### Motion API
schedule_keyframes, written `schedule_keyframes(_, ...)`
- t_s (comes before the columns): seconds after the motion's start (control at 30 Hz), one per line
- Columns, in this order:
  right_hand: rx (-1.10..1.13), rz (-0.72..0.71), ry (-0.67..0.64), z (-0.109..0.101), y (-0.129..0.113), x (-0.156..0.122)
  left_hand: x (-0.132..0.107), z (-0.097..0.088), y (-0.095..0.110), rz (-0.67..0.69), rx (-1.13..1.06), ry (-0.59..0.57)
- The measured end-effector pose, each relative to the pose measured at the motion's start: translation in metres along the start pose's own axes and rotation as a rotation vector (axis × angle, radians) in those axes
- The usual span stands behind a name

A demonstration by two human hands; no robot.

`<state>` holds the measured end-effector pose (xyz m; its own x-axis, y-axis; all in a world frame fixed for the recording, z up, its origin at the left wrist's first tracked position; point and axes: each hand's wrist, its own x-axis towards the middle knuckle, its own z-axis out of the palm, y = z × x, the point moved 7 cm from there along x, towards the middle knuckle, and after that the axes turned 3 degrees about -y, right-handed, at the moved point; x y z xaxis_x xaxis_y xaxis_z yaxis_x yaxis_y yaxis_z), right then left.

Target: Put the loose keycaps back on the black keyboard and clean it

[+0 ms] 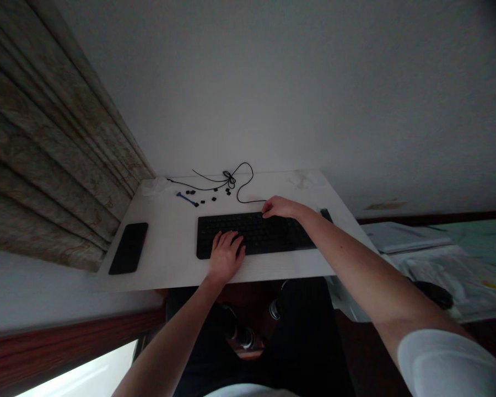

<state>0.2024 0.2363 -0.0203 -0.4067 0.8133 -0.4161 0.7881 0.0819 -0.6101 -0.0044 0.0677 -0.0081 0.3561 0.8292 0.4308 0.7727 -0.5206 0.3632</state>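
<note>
A black keyboard [252, 234] lies flat on a white desk [169, 253]. My left hand [227, 256] rests on the left part of its keys with the fingers spread. My right hand [283, 208] reaches over the far edge of the keyboard, its fingertips at or just above the keys there. Whether those fingers pinch anything is hidden. Beyond the keyboard lie a looped black cable [231, 179], several small black pieces [202, 197] and a blue tool [186, 198]. A black smartphone [128, 248] lies face up to the left.
A pleated curtain [45, 149] hangs along the left, and a white wall [273, 82] rises beyond the desk. A small dark object [326, 215] sits at the desk's right edge. Papers [442, 275] and a notebook [405, 237] lie lower on the right. My dark-clad legs [252, 331] show below.
</note>
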Motion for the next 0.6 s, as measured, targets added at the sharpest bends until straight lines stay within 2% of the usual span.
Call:
schedule_keyframes(0.33,0.036,0.035,-0.098,0.000,0.007,0.014,0.001,0.000,-0.001,0.000,-0.001,0.000)
schedule_keyframes(0.6,-0.047,0.031,-0.135,0.000,0.004,0.024,0.001,0.001,-0.001,0.008,0.003,0.003)
